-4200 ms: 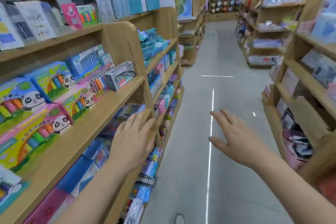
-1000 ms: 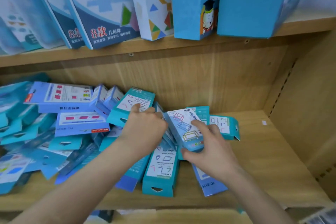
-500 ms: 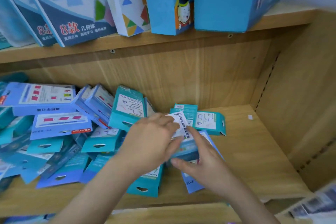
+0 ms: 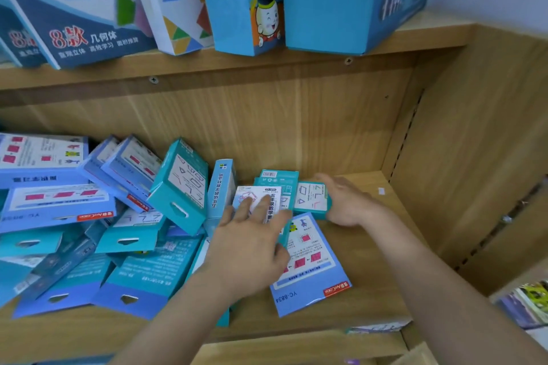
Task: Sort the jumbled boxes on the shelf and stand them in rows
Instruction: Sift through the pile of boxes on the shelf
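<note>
A jumble of teal and blue boxes [image 4: 124, 216] lies across the left and middle of the wooden shelf [image 4: 373, 252]. My left hand [image 4: 249, 252] has its fingers spread over a small white-faced box [image 4: 267, 195] at the pile's right edge, thumb against its side. Just right of it, my right hand [image 4: 347, 201] is closed around the end of a small teal box [image 4: 311, 197] with line drawings on its face. A flat blue box [image 4: 311, 272] lies on the shelf beneath both hands. One teal box [image 4: 221, 187] stands on edge against the pile.
The shelf's back panel [image 4: 281, 127] and right side wall [image 4: 474, 157] close off the bay. The right end of the shelf board is bare wood. Large blue and white boxes [image 4: 243, 0] stand on the shelf above, overhanging its edge.
My right hand has left the white-faced box and moved right and back onto the small teal box. My left hand still rests on the white-faced box. The view has dipped slightly.
</note>
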Action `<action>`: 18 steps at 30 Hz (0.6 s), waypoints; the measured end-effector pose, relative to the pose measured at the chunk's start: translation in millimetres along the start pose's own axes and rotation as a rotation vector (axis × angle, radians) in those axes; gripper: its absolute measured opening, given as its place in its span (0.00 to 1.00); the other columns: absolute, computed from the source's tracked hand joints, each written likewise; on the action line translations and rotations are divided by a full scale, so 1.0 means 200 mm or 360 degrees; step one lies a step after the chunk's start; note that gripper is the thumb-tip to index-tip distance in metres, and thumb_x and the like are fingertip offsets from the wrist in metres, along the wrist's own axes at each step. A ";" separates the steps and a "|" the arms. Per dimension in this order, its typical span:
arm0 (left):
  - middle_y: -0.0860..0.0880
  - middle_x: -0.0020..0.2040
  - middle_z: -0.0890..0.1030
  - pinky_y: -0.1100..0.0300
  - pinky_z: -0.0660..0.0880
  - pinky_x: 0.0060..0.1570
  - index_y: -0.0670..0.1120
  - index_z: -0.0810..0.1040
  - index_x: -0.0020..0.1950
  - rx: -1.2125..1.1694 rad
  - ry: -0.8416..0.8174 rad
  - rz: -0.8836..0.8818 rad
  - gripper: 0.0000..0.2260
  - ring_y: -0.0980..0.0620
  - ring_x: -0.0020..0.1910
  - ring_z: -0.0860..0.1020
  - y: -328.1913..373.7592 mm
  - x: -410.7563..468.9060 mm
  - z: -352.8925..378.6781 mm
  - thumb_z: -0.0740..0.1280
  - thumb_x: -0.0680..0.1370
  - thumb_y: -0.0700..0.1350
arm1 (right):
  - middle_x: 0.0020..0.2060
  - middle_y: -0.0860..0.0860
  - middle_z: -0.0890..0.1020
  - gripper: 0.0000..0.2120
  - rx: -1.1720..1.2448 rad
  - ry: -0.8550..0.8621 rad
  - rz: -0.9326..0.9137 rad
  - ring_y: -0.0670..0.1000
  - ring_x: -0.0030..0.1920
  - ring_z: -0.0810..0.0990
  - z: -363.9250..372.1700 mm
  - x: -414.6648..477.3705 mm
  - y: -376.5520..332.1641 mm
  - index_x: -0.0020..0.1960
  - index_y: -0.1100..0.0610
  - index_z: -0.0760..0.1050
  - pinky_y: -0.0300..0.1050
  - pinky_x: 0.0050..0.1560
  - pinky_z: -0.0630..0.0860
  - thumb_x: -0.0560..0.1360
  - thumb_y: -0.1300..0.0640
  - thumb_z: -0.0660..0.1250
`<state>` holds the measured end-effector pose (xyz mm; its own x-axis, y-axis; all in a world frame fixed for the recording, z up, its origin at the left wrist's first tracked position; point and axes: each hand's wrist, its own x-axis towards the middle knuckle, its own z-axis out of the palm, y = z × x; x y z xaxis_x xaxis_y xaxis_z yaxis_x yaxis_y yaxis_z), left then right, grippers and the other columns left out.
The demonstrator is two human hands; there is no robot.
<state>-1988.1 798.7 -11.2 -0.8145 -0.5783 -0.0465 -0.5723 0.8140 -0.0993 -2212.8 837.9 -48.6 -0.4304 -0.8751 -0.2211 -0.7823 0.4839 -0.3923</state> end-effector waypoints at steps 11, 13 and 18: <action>0.45 0.78 0.52 0.38 0.55 0.69 0.56 0.61 0.73 0.0057 0.0036 -0.0217 0.29 0.41 0.75 0.56 0.01 0.04 0.00 0.52 0.75 0.67 | 0.53 0.49 0.65 0.33 -0.0034 0.0249 -0.0156 0.52 0.48 0.75 -0.17 -0.19 -0.07 0.62 0.43 0.68 0.46 0.49 0.74 0.60 0.47 0.75; 0.46 0.78 0.46 0.38 0.51 0.71 0.56 0.54 0.75 0.0102 -0.0073 -0.0265 0.36 0.41 0.76 0.50 0.02 0.08 -0.01 0.53 0.71 0.73 | 0.53 0.49 0.64 0.33 0.0005 0.0464 -0.0203 0.52 0.50 0.75 -0.26 -0.26 -0.09 0.62 0.46 0.71 0.46 0.54 0.74 0.59 0.45 0.74; 0.45 0.78 0.47 0.35 0.51 0.70 0.54 0.61 0.73 0.0102 -0.0203 -0.0251 0.35 0.39 0.76 0.49 0.03 0.14 0.01 0.56 0.71 0.70 | 0.56 0.49 0.66 0.32 0.0221 0.0933 -0.0257 0.49 0.53 0.76 -0.47 -0.45 -0.14 0.64 0.45 0.71 0.43 0.59 0.73 0.61 0.43 0.72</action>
<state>-2014.6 788.0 -14.6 -0.6943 -0.7038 -0.1503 -0.6813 0.7101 -0.1779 -2194.4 902.7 66.9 -0.5179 -0.7750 0.3622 -0.8093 0.3069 -0.5008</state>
